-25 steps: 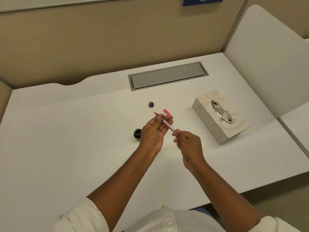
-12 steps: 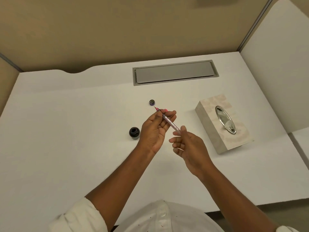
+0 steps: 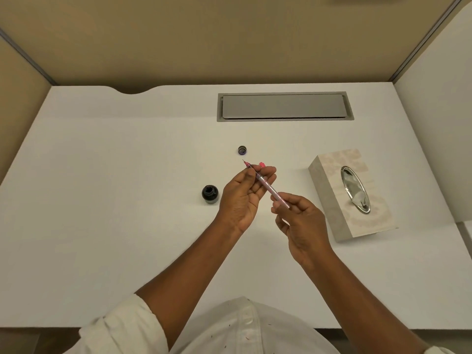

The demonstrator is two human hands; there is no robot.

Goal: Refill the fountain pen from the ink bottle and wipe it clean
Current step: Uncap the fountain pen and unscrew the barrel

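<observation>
Both hands hold the pen [image 3: 265, 186] above the desk [image 3: 102, 226]: left hand [image 3: 245, 195] pinches near the nib, right hand [image 3: 298, 221] pinches the back end. Open ink bottle [image 3: 210, 194] stands just left.

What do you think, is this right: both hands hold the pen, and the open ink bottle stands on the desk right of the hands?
Not quite. The head view shows the open ink bottle standing on the desk left of the hands, near the left hand. Both the left hand and the right hand do hold the pen.
</observation>
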